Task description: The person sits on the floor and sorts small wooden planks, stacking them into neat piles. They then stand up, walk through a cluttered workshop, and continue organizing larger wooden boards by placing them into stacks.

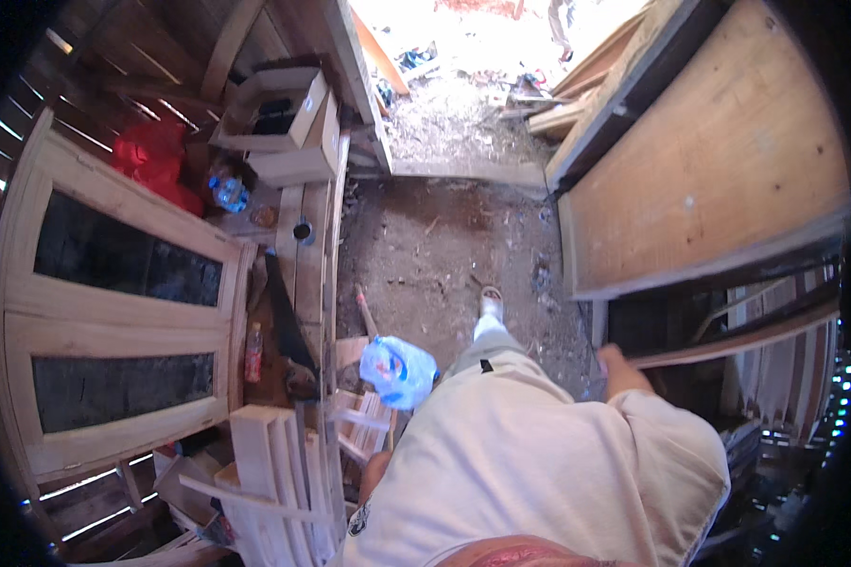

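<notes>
My right hand (614, 363) hangs by my right side, beside the near end of a long wooden strip (742, 346). Its fingers are small and bunched in view, and I cannot make out whether they touch the strip. Most of my left hand (374, 467) is hidden behind my light shirt; only a bit of skin shows beside the bench, and its fingers are out of sight. Ahead of it sits a blue and white plastic bag (397, 371), near a stick with a reddish tip (365, 312). Whether anything supports or holds the bag is not visible.
On the left, a wooden bench (314, 255) bears a handsaw (284, 307), a dark cup (303, 231), bottles and a cardboard box (276, 113). A panelled wooden door (123, 312) leans behind it. Stacked boards (274, 472) stand nearer. A plywood panel (709, 161) flanks the bright doorway.
</notes>
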